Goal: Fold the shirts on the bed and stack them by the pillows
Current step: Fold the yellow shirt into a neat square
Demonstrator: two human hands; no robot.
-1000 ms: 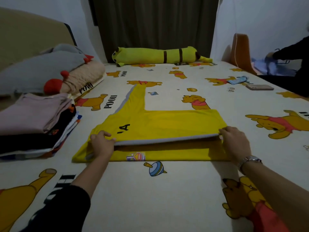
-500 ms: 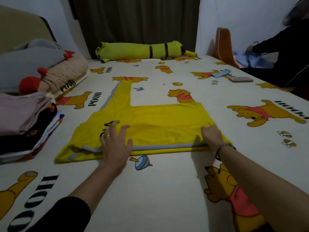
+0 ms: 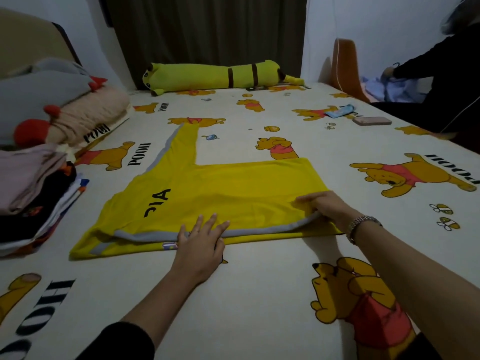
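A yellow long-sleeved shirt [image 3: 233, 193] with grey trim lies flat on the bed, its near side folded over itself and one sleeve stretched toward the far end. My left hand [image 3: 200, 245] presses flat on the near folded edge, fingers straight. My right hand [image 3: 324, 206] rests on the right end of the fold, fingers laid over the grey trim; whether they pinch it I cannot tell. A stack of folded shirts [image 3: 31, 193] sits at the left beside the pillows [image 3: 39, 97].
The bed sheet [image 3: 259, 294] carries a cartoon bear print. A long yellow plush [image 3: 215, 76] lies along the far edge. A phone [image 3: 371, 120] and a small blue packet [image 3: 340, 110] lie at the far right. Another person [image 3: 441, 81] handles clothes at the right.
My left hand slid right along the near fold, from the collar end toward the middle. The right hand stayed at the right end. The fold now lies flatter.
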